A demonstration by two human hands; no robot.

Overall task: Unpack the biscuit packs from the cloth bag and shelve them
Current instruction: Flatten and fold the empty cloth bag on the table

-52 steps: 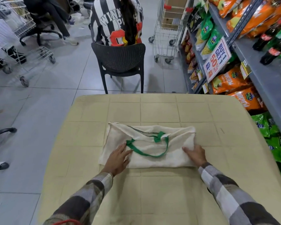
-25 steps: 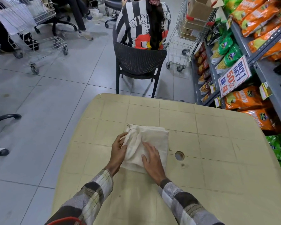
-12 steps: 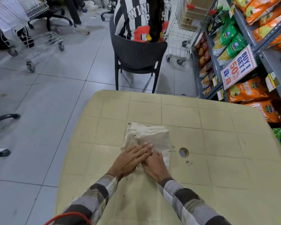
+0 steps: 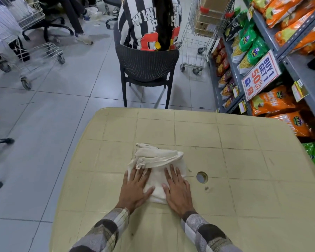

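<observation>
The cream cloth bag lies folded into a small bundle on the beige plastic table. My left hand rests flat on the bag's near left part, fingers spread. My right hand lies flat on its near right part, fingers also spread. Neither hand grips anything. The bag's green handles are hidden inside the fold. No biscuit packs show on the table.
A round hole sits in the table right of the bag. Grey shelves with orange and green snack packs run along the right. Beyond the table a person in a striped shirt sits on a black chair. Wire trolleys stand behind.
The bag went from a wide flat fold with green handles showing to a small bundle. My hands, overlapping half a second ago, now lie apart and flat on it.
</observation>
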